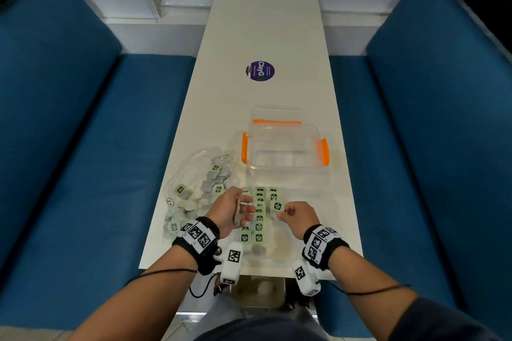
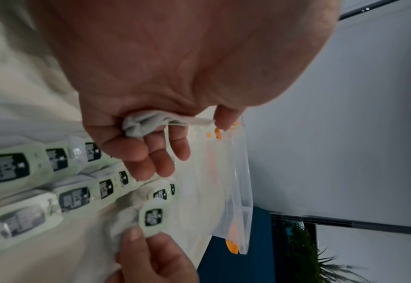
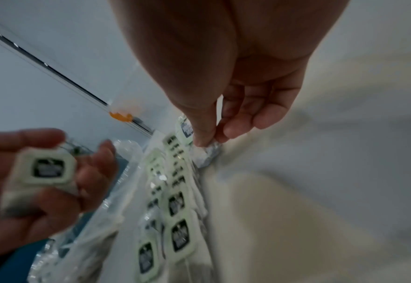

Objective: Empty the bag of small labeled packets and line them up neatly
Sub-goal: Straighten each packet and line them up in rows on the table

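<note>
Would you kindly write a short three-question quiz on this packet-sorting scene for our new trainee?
1. True or false: the clear container with orange latches holds most of the packets.
2. Which side of the rows of packets does the plastic bag lie on? A) the person's left B) the person's right C) beyond the container
3. Fill in: the right hand pinches one green-labelled ____ at the right edge of the rows, while the left hand holds another.

Key: 1 false, since the packets lie in the rows and the bag; 2 A; 3 packet.
</note>
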